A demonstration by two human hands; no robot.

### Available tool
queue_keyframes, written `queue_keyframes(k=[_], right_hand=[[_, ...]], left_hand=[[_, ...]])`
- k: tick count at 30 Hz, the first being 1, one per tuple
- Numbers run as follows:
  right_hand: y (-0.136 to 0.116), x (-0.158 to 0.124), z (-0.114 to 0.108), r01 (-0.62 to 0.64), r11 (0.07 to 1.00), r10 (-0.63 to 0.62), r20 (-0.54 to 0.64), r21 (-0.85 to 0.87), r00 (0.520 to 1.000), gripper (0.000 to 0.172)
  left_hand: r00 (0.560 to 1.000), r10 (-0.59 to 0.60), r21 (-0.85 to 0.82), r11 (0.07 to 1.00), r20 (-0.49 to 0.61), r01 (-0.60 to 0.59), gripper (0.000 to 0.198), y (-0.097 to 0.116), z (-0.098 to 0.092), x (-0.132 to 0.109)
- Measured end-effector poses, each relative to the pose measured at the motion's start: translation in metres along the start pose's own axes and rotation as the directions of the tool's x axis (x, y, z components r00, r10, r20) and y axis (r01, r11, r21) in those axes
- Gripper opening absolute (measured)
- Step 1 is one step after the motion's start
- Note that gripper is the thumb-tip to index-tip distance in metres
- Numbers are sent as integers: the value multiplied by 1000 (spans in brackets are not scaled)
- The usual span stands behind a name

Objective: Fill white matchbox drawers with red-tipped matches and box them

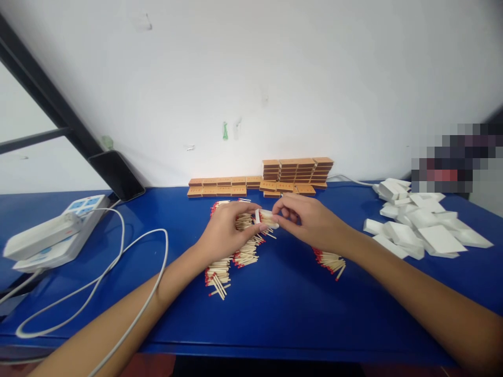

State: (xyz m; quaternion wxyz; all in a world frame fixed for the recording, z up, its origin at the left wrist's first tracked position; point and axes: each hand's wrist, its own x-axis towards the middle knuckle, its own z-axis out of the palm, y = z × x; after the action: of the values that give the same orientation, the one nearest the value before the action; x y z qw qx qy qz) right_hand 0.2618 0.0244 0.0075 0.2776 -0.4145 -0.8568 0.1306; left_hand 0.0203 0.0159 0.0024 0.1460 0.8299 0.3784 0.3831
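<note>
My left hand (227, 228) and my right hand (307, 220) meet over the middle of a blue table (275, 303). Between their fingertips they pinch a small white matchbox tray (267, 218) that holds matchsticks. Under and around my left hand lies a heap of red-tipped matchsticks (231, 259). A smaller bunch of matchsticks (330, 260) lies below my right wrist. Behind the hands, orange-brown matchboxes (296, 173) are stacked against the white wall, with a lower row (220, 187) to their left.
A pile of white empty trays (420, 225) covers the right side of the table. At the left sit a white power strip (55, 233), looping white cables (118, 272) and a dark phone (117, 175) leaning on the wall. A blurred figure is at the far right.
</note>
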Motion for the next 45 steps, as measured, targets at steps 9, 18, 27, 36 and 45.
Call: queue_keyframes(k=[9, 18, 27, 36, 45], right_hand=[[3, 0, 9, -75, 991, 92, 164, -109, 982, 18], [7, -1, 17, -107, 991, 126, 256, -85, 958, 15], [10, 0, -9, -152, 987, 163, 275, -59, 948, 18], [2, -1, -22, -131, 991, 127, 202, 2, 971, 23], [-2, -1, -5, -55, 998, 48, 167, 39, 985, 16]], left_hand=[[970, -130, 123, 980, -205, 157, 30, -10, -2, 0], [981, -90, 142, 983, -169, 115, 30, -7, -2, 1], [987, -58, 207, 974, -150, 89, 30, -12, -2, 0], [999, 52, 183, 982, 15, -54, 35, -8, 0, -2], [994, 57, 47, 997, 92, -62, 27, 5, 2, -2]])
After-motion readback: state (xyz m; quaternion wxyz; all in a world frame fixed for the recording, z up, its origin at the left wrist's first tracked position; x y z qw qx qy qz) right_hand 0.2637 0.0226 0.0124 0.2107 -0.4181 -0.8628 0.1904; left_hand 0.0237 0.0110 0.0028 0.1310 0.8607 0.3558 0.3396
